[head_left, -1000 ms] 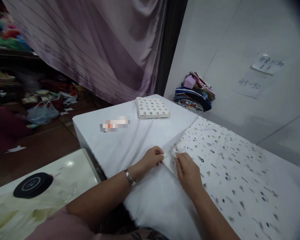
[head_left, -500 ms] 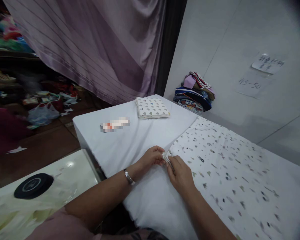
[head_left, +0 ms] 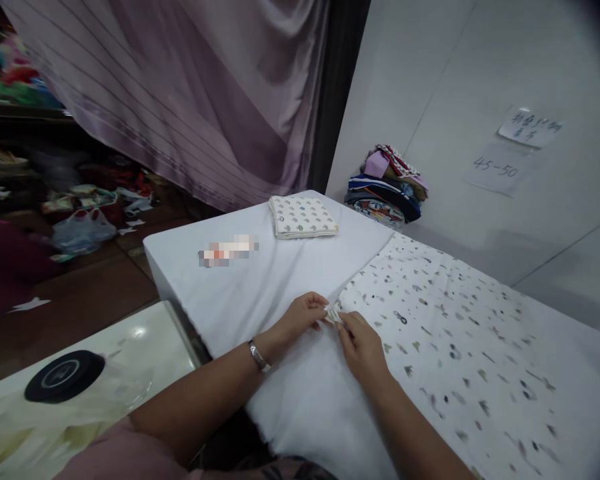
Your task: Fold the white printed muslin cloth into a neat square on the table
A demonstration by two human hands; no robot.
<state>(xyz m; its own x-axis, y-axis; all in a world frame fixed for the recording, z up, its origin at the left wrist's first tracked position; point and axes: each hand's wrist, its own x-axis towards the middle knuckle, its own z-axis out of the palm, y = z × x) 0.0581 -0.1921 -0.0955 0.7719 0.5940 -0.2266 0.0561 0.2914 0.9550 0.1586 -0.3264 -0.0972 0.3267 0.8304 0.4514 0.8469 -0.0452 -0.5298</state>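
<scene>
A white cloth with small dark prints (head_left: 460,333) lies spread over the right part of a white-covered table (head_left: 260,280). My left hand (head_left: 303,317) and my right hand (head_left: 363,347) meet at the cloth's near left corner, and both pinch that corner between fingers and thumb. A bracelet sits on my left wrist. The corner is bunched a little between the two hands.
A folded patterned cloth (head_left: 303,217) lies at the table's far end. A pile of colourful folded clothes (head_left: 387,183) sits by the wall. A purple curtain (head_left: 195,93) hangs behind. A black round disc (head_left: 63,375) rests on a pale surface at lower left.
A second ago the corner flap was lifted and folded back, showing its plain underside. The right hand moved left to meet the left hand, and the cloth now lies flatter.
</scene>
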